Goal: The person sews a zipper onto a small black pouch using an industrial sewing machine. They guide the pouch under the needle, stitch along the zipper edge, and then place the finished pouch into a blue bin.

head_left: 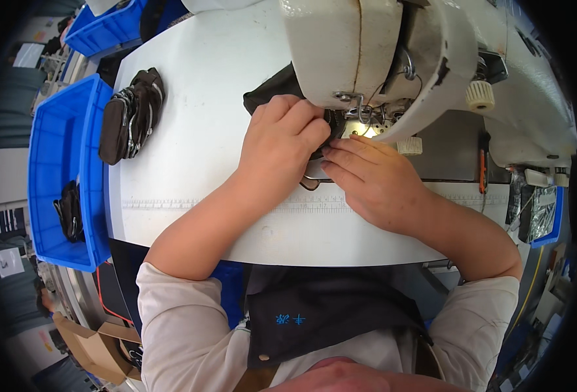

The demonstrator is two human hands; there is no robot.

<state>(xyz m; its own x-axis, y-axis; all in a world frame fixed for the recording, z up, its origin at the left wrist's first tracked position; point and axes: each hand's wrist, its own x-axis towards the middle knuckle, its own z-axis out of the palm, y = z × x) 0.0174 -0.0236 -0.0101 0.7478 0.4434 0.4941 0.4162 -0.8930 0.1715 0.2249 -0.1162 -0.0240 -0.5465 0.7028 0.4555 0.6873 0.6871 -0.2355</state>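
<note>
Our left hand (pixel 278 137) curls, holding dark cloth (pixel 272 88). Our right hand (pixel 380 186) lies flatter; we can't tell its grip. A blue bin (pixel 92 173) sits by our white table (pixel 200 124).

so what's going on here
A person is at a sewing machine, both hands close to its needle area. The left hand, fingers bent, is on a dark fabric piece, and the right hand's fingertips are at its near edge. Whether the machine is running can't be told. To the left, dark zippered pouches lie on the white table, beside a blue bin with a dark item inside.
</note>
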